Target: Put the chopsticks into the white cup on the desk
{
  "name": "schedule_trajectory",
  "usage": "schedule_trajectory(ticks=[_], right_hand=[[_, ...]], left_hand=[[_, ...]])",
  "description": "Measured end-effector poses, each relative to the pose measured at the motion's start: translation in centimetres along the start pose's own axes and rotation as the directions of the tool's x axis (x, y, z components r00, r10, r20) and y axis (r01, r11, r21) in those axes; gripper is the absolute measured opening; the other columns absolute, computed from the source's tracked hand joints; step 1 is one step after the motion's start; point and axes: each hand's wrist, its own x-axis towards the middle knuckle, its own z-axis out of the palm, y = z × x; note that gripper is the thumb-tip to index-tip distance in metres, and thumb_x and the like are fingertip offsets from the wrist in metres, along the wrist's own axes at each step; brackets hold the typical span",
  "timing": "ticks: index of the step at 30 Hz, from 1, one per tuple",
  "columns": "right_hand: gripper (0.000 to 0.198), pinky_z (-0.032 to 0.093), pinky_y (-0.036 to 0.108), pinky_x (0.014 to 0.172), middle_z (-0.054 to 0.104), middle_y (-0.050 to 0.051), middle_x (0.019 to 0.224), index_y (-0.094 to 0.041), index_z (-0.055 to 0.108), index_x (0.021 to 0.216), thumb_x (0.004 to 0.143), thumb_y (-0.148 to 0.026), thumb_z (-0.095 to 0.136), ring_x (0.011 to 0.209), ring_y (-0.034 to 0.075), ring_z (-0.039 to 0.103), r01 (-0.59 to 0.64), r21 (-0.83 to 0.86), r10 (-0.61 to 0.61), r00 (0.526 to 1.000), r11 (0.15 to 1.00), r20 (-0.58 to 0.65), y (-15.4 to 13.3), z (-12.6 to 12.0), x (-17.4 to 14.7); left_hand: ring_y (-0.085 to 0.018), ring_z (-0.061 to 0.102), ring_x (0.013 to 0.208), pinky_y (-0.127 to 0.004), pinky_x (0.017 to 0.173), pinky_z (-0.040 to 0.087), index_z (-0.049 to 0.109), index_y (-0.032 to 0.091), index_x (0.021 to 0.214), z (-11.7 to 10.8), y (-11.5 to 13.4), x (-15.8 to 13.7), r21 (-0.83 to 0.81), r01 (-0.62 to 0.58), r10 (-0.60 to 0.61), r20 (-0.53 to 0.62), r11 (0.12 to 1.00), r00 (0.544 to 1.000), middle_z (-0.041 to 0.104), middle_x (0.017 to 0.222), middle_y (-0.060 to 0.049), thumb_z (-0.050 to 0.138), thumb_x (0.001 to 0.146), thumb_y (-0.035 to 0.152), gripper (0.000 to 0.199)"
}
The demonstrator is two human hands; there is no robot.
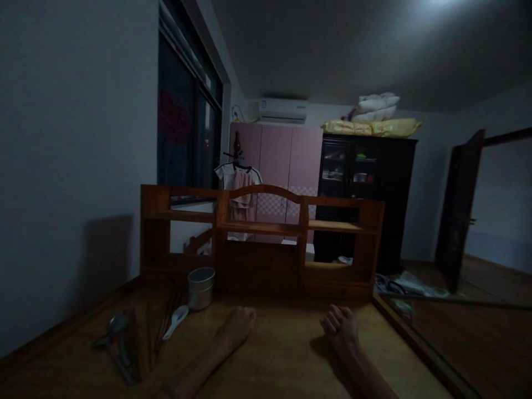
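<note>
A dim bedroom lies beyond a brown wooden tabletop (286, 354): a dark window in the left wall, pink wardrobe doors (286, 166) at the back with a white air conditioner (282, 110) above them, a black glass-fronted cabinet (366, 194) topped with yellow and white bedding bundles (374, 119), and a dark open door (461, 205) at the right. A low wooden desk shelf with an arched middle (261, 238) stands along the far edge of the tabletop.

In the head view, both bare hands rest on the tabletop near its middle, well apart from each other. The left hand (239, 324) lies knuckles up with its fingers curled under in a loose fist, holding nothing. The right hand (341, 327) is also clenched loosely, fingers (332, 321) folded in toward the palm, and it holds nothing.

Nearest the left hand is a white ceramic soup spoon (177, 321), lying on the tabletop just left of that hand, bowl toward the far edge, handle pointing to the near left. Just beyond it, touching or almost touching the desk shelf, stands a small round metal tin (200, 287), upright, open at the top, dull silver. Thin dark chopsticks (164, 321) lie beside the spoon. Toward the left edge lie metal spoons (114, 327), grey and faintly shiny, their handles crossing; the dimness hides how many there are.
</note>
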Motion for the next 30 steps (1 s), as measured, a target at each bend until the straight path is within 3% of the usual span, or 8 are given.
schedule_trajectory(ticks=[16, 21, 26, 30], right_hand=[[0.036, 0.038, 0.024, 0.042, 0.022, -0.011, 0.038, -0.023, 0.021, 0.055, 0.078, -0.023, 0.049, 0.029, 0.007, 0.021, 0.066, 0.036, -0.061, 0.99, 0.997, -0.129, -0.52, 0.28, -0.11], [0.037, 0.031, 0.023, 0.038, 0.02, -0.01, 0.038, -0.023, 0.02, 0.055, 0.078, -0.024, 0.049, 0.03, 0.008, 0.019, 0.084, 0.004, -0.084, 0.995, 0.996, -0.06, -0.46, 0.16, -0.1], [0.032, 0.041, 0.026, 0.046, 0.023, -0.01, 0.04, -0.023, 0.027, 0.056, 0.077, -0.025, 0.051, 0.031, 0.008, 0.024, 0.111, -0.044, -0.115, 0.986, 0.993, -0.123, -0.35, -0.05, 0.06], [0.028, 0.04, 0.026, 0.043, 0.025, -0.01, 0.041, -0.023, 0.03, 0.057, 0.075, -0.026, 0.051, 0.032, 0.008, 0.025, 0.167, -0.12, -0.178, 0.98, 0.979, -0.093, -0.08, -0.62, 0.35]], left_hand=[[-0.017, 0.065, 0.076, -0.026, 0.064, 0.034, 0.067, 0.017, 0.081, 0.45, -0.29, 0.13, -0.019, -0.018, 0.017, -0.072, 1.0, 0.997, 0.071, 0.084, -0.009, 0.036, 0.094, 0.02, 0.034], [-0.018, 0.064, 0.075, -0.027, 0.063, 0.034, 0.067, 0.017, 0.079, 0.53, -0.28, 0.34, -0.018, 0.002, -0.003, -0.073, 1.0, 0.997, 0.07, 0.081, -0.009, 0.035, 0.093, 0.019, 0.035], [-0.019, 0.064, 0.075, -0.027, 0.062, 0.034, 0.068, 0.017, 0.081, 0.5, -0.17, 0.29, -0.014, 0.017, -0.017, -0.06, 1.0, 0.998, 0.071, 0.083, -0.009, 0.034, 0.093, 0.02, 0.036], [-0.019, 0.064, 0.079, -0.028, 0.065, 0.036, 0.068, 0.017, 0.085, 0.38, -0.01, 0.07, -0.011, 0.024, -0.025, -0.054, 1.0, 0.998, 0.071, 0.087, -0.01, 0.033, 0.094, 0.019, 0.037]])
